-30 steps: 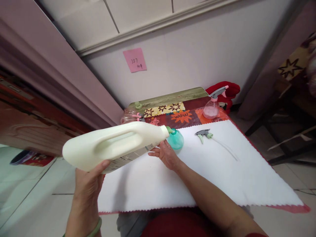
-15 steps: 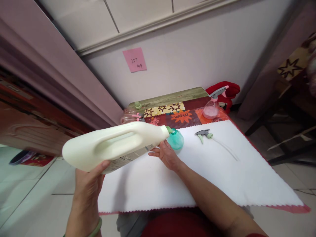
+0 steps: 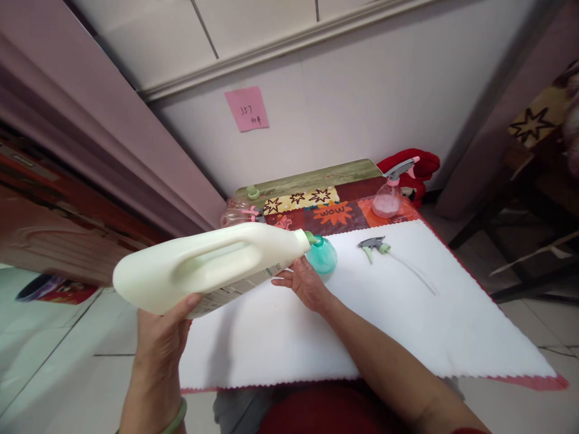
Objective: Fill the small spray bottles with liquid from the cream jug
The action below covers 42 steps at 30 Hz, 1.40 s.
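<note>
A large cream detergent bottle (image 3: pixel 226 259) with a moulded handle lies tilted almost level, its neck to the right. My left hand (image 3: pixel 169 319) grips its underside near the base, thumb on the side. Under the neck, my right hand (image 3: pixel 305 283) supports it, with the thumb up by the spout and the fingers reaching beneath. The bottle's green spout (image 3: pixel 310 238) meets the mouth of a teal see-through spray bottle (image 3: pixel 322 258) standing on the white cloth (image 3: pixel 289 337). Right of that lies a grey and green trigger sprayer head (image 3: pixel 374 245) with its thin tube.
A pink-tinted spray bottle (image 3: pixel 388 202) with its trigger on stands at the back right. Another clear bottle (image 3: pixel 237 212) with pink parts lies at the back left, near a green cap (image 3: pixel 253 192). A wall (image 3: pixel 325 114) rises behind the table.
</note>
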### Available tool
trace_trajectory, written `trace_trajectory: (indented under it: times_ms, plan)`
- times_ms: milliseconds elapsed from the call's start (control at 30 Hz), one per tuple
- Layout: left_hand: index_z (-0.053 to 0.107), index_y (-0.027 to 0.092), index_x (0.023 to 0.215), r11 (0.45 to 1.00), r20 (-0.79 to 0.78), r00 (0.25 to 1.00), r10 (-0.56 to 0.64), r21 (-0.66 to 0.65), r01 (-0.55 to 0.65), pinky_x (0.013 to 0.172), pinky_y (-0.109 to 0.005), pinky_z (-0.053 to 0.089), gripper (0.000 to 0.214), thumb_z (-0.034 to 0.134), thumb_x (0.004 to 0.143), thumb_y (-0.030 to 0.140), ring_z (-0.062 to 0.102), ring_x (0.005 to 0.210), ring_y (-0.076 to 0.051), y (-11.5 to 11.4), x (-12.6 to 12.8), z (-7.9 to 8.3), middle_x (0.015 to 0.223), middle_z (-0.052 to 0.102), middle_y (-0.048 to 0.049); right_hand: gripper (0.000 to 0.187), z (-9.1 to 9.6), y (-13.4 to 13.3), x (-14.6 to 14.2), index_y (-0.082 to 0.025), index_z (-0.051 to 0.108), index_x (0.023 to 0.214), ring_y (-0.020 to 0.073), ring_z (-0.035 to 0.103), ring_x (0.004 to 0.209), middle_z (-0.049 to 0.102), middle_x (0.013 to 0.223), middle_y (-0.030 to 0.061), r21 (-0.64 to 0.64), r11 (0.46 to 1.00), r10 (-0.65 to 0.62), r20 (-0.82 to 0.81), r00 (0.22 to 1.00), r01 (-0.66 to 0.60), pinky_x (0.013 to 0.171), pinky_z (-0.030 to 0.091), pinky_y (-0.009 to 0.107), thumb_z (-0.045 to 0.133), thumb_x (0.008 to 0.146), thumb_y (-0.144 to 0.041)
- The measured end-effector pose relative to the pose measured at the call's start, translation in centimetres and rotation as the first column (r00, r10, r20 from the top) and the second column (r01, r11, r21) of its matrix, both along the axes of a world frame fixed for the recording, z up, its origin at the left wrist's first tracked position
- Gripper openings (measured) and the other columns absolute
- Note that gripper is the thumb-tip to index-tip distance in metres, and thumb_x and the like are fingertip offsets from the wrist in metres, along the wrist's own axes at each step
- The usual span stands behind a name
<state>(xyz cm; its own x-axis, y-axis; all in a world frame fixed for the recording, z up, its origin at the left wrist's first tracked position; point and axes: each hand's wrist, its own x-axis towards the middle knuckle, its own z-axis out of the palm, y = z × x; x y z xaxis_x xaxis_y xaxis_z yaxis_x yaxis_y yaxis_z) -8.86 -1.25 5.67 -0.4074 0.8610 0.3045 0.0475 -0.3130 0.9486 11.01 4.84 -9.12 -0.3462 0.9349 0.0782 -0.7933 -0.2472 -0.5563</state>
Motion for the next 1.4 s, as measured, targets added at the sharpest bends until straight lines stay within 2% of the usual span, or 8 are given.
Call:
trace_trajectory:
  times_ms: [133,433,800,1033,1233,1400]
  plan:
    - [0.075,0.018,0.115,1.000,0.003,1.000,-0.012,0.008,0.012,0.090,-0.024,0.058,0.065,0.093,0.053,0.015,0.071,0.105,-0.022,0.05,0.05,0.01,0.118,0.075,-0.0075,0.054,0.04,0.00,0.00,-0.031,0.056,0.124,0.0211,0.073,0.094,0.071,0.117,0.0035,0.000,1.000,-0.005,0.010,1.000,0.005,0.088,0.061,0.045,0.072,0.083,-0.062]
    - [0.074,0.018,0.116,1.000,0.004,1.000,-0.001,-0.002,0.001,0.092,-0.026,0.058,0.067,0.093,0.052,0.016,0.069,0.112,-0.025,0.05,-0.04,-0.05,0.124,0.073,-0.0089,0.054,0.22,0.00,0.10,-0.031,0.057,0.123,0.0206,0.074,0.094,0.071,0.116,0.0035,0.000,1.000,-0.002,0.001,1.000,0.002,0.087,0.061,0.043,0.074,0.082,-0.062]
    - [0.073,0.018,0.115,0.999,-0.016,1.000,0.025,-0.024,-0.025,0.096,-0.033,0.057,0.071,0.095,0.048,0.021,0.068,0.113,-0.029,0.08,0.00,-0.01,0.120,0.074,-0.0100,0.054,0.16,0.05,0.06,-0.030,0.056,0.123,0.0214,0.073,0.094,0.071,0.117,0.0039,-0.005,1.000,-0.003,0.006,1.000,0.003,0.087,0.061,0.044,0.073,0.082,-0.062]
    - [0.074,0.019,0.114,1.000,-0.013,1.000,0.021,-0.015,-0.021,0.093,-0.029,0.058,0.068,0.095,0.049,0.019,0.068,0.114,-0.027,0.11,-0.01,-0.07,0.121,0.074,-0.0089,0.053,0.19,0.00,0.07,-0.031,0.057,0.122,0.0206,0.073,0.094,0.072,0.116,0.0027,-0.003,1.000,0.001,-0.013,1.000,-0.001,0.086,0.061,0.042,0.074,0.082,-0.061]
    - [0.073,0.018,0.115,0.999,-0.005,1.000,0.027,-0.017,-0.027,0.096,-0.031,0.056,0.071,0.095,0.048,0.019,0.067,0.116,-0.028,0.05,0.02,0.00,0.122,0.073,-0.0099,0.054,0.28,-0.02,0.10,-0.030,0.057,0.122,0.0208,0.073,0.093,0.072,0.115,0.0025,-0.015,1.000,0.000,-0.007,1.000,0.000,0.086,0.061,0.043,0.074,0.081,-0.062]
    - [0.073,0.018,0.118,0.999,0.005,1.000,0.029,-0.015,-0.029,0.092,-0.029,0.058,0.074,0.095,0.048,0.019,0.069,0.111,-0.027,0.13,0.02,-0.05,0.121,0.074,-0.0096,0.053,-0.03,0.04,0.00,-0.030,0.056,0.123,0.0202,0.074,0.094,0.072,0.115,0.0017,-0.004,1.000,0.007,-0.022,1.000,-0.007,0.086,0.061,0.041,0.074,0.083,-0.061]
